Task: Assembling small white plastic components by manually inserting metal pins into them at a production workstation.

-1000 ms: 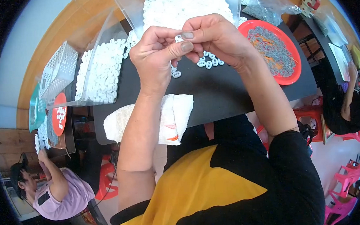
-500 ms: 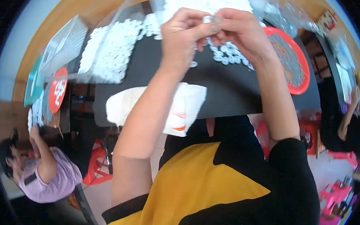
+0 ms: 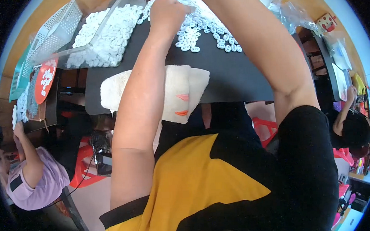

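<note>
The left grip (image 3: pixel 169 11) is up by the heap of little white pieces (image 3: pixel 187 38). Its fingers are curled and blurry, so nobody can tell if they pinch a piece. The right grip is past the top edge, so its fingers cannot be seen at all.

The loose pieces lie just right of the left grip and a bit nearer the person, flat on the dark counter (image 3: pixel 233 81). To do this well, the left grip should touch softly and take one piece at a time, so the heap does not slide. The left arm should go lightly, because it reaches over the towel (image 3: pixel 181 84) and could drag it.

Now the counting. The white pieces are too many to count. There is one towel, nearer the person than the left grip. Left of that grip is one clear tub (image 3: pixel 90 45) full of pieces. Farther left are one white basket (image 3: pixel 63 22), one green basket (image 3: pixel 21 80) and one orange plate (image 3: pixel 41 97) with pieces on it. Two other people are near, one on each side.
</note>
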The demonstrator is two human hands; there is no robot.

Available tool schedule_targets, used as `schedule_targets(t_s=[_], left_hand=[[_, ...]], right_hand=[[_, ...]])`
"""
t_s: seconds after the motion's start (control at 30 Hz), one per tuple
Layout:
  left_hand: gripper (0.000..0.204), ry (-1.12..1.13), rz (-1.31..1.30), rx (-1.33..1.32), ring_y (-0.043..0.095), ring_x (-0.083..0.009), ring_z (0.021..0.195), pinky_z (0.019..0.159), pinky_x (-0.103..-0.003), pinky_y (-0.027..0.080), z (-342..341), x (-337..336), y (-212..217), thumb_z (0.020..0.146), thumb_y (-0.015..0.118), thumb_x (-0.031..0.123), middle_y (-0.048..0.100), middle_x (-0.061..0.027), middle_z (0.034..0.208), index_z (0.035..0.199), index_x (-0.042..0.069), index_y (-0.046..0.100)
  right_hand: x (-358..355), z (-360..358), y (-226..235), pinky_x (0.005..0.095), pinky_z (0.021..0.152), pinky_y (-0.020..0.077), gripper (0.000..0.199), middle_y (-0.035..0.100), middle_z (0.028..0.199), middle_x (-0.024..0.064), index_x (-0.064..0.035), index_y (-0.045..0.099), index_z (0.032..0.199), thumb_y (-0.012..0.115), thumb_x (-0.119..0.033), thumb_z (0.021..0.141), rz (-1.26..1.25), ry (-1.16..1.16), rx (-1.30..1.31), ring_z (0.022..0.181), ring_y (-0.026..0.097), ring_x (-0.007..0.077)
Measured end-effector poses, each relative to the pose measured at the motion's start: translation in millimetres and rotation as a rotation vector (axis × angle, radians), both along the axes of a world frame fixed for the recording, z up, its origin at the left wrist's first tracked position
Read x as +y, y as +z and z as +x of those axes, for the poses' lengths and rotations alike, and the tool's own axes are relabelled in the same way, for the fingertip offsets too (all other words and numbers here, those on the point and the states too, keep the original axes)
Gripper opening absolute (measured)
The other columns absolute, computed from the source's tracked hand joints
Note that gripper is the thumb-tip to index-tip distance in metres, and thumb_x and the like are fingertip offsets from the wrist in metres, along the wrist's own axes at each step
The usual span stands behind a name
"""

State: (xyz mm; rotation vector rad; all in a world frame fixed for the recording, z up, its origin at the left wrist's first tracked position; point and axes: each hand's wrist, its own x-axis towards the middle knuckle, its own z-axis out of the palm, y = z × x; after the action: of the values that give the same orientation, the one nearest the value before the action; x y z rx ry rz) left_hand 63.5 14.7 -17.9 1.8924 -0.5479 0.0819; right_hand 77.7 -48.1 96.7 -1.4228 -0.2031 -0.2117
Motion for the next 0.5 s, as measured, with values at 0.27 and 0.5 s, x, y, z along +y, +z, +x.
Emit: schedule_targets(t_s=[0.27,0.5], left_hand=[[0.019,-0.199,0.634,-0.316,0.065,-0.0355,0.086,0.076,-0.045,0.051,-20.0,-12.8,-5.7,0.07,0.066,0.016,0.068,-0.0191,0.088,0.082,0.004,0.071],[0.016,-0.241,0.679,-0.336,0.063,-0.0375,0.081,0.073,-0.045,0.049,-22.2,-11.6,-13.7,0.067,0.068,0.011,0.065,-0.0213,0.081,0.08,0.0,0.068]], right_hand=[[-86.3,-117.0,-50.7,0.024,0.058,0.0444,0.008,0.062,0.068,0.0047,-0.0014,0.064,0.079,0.063,-0.009,0.083,-0.425,-0.253,0.012,0.061,0.057,0.0119],[-205.6,-199.3,-98.3,0.0268,0.06,0.0463,0.009,0.064,0.071,0.0053,-0.0006,0.064,0.083,0.063,-0.01,0.084,-0.64,-0.452,0.089,0.065,0.062,0.0159]])
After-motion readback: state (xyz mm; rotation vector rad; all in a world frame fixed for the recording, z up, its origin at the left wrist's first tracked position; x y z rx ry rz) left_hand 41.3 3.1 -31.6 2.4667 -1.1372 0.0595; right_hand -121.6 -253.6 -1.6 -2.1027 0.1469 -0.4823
